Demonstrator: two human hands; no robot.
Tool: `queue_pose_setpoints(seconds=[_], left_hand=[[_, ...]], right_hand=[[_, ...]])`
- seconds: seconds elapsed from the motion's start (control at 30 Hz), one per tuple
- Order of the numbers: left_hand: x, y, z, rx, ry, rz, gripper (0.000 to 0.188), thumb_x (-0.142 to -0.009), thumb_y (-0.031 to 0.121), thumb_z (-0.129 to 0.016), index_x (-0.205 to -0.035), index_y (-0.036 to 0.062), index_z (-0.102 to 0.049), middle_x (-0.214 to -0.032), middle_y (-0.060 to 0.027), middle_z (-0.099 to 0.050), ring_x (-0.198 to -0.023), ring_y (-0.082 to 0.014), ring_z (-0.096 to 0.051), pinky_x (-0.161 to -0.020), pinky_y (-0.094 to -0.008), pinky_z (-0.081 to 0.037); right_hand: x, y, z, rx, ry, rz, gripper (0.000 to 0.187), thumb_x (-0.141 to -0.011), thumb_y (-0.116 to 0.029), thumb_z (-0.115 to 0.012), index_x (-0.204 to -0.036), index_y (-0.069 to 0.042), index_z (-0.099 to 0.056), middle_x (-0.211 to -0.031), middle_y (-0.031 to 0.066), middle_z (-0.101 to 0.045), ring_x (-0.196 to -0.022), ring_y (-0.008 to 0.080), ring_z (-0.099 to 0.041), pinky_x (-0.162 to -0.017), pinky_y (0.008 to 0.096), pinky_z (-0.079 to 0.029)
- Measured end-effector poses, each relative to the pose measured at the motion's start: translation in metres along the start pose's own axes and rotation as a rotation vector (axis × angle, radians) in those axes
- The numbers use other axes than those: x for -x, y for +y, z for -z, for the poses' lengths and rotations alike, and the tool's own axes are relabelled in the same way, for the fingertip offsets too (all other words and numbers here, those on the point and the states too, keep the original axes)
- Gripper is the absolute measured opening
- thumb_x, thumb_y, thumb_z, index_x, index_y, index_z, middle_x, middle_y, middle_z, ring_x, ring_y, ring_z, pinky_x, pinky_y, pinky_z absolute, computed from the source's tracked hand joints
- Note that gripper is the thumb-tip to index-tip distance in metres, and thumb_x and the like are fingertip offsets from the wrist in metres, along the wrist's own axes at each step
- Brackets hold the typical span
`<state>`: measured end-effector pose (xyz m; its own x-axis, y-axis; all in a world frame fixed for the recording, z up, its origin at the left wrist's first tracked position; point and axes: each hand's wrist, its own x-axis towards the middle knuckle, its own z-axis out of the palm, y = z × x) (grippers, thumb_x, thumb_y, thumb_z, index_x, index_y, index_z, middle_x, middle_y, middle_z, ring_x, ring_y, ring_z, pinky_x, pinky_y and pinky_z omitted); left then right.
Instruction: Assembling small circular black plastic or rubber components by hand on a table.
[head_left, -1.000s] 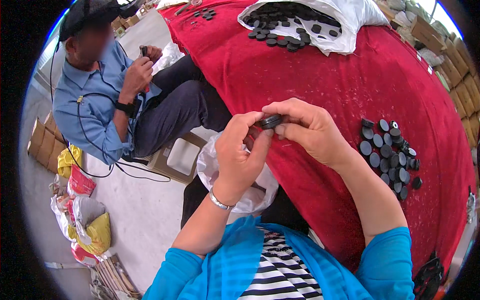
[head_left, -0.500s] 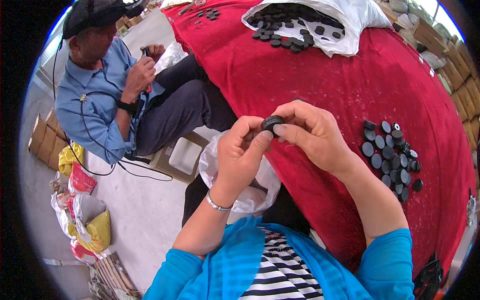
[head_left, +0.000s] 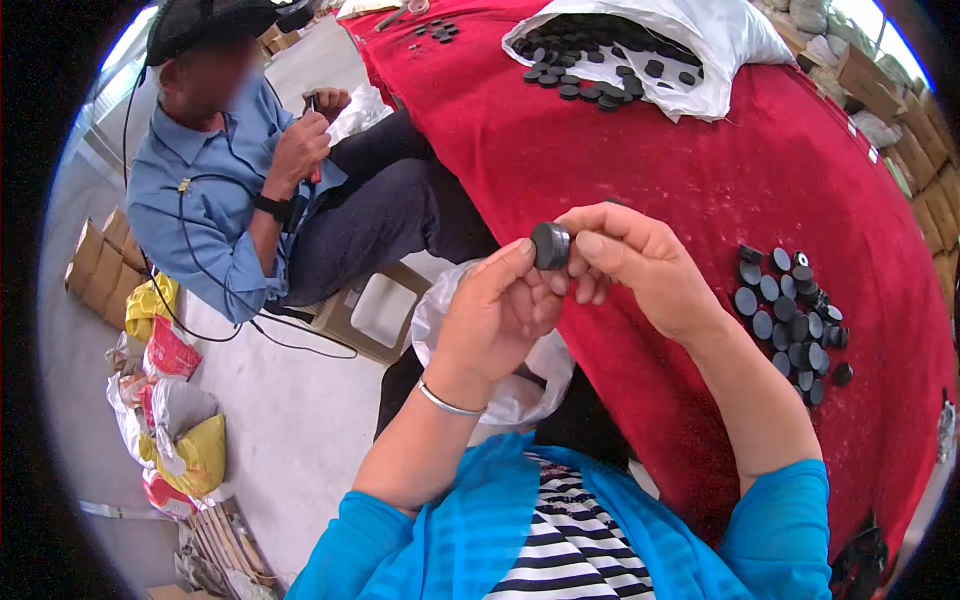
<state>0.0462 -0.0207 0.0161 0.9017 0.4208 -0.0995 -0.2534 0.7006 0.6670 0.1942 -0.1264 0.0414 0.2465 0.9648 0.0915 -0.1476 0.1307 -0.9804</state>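
A black round disc-shaped part [head_left: 550, 246] with a ridged rim is held up in front of me, over the near edge of the red cloth [head_left: 640, 330]. My left hand [head_left: 505, 310] grips it from the left, thumb against its face and fingers curled beneath. On the other side my right hand [head_left: 635, 255] has its thumb and fingers bent close to the disc's right edge; the fingertips partly hide one another. To the right of my hands lies a loose pile of black discs [head_left: 790, 325], some showing grey faces.
Beyond my hands, a white sack [head_left: 725, 85] spills black discs onto the cloth. A white plastic bag [head_left: 545, 385] hangs below my hands. At left, a person in a blue shirt [head_left: 195, 230] handles a small tool, beside a cardboard box [head_left: 335, 320]. Filled bags [head_left: 195, 455] stand on the floor.
The disc has been turned so that its rim stands more upright. My left thumb has moved up onto it, and my right fingers have shifted along its right side.
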Motion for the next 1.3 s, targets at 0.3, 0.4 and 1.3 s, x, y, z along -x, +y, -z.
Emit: queue_pose_setpoints(seconds=[0.3, 0.4, 1.3], left_hand=[[0.002, -0.002, -0.001, 0.137, -0.050, 0.148, 0.035, -0.097, 0.037, -0.046, -0.091, 0.0043, -0.058, -0.074, -0.0051, -0.059, -0.050, -0.0072, -0.045, -0.043, -0.0186, -0.035], [0.002, -0.002, 0.001, 0.096, -0.074, 0.164, 0.040, -0.096, 0.041, -0.047, -0.083, 0.0050, -0.059, -0.072, -0.0046, -0.059, -0.051, -0.0068, -0.044, -0.046, -0.0190, -0.033], [0.026, 0.019, -0.020, -1.356, 0.047, -0.873, 0.019, -0.080, 0.001, -0.066, -0.098, 0.0002, -0.062, -0.082, -0.0116, -0.061, -0.068, -0.0215, -0.059, -0.060, -0.0283, -0.046]], right_hand=[[0.000, 0.009, -0.002, 0.069, -0.003, -0.002, 0.028, -0.092, -0.014, -0.059, -0.116, -0.001, -0.058, -0.080, 0.0011, -0.063, -0.066, 0.0070, -0.058, -0.057, 0.0209, -0.046], [-0.001, 0.010, -0.003, 0.059, -0.021, 0.015, 0.028, -0.092, -0.015, -0.059, -0.116, -0.001, -0.058, -0.081, 0.0014, -0.063, -0.066, 0.0070, -0.058, -0.057, 0.0209, -0.046], [0.012, -0.017, -0.012, 0.578, -0.005, 0.449, 0.022, -0.082, -0.011, -0.069, -0.100, 0.000, -0.061, -0.086, 0.0060, -0.063, -0.078, 0.0126, -0.061, -0.069, 0.0273, -0.048]])
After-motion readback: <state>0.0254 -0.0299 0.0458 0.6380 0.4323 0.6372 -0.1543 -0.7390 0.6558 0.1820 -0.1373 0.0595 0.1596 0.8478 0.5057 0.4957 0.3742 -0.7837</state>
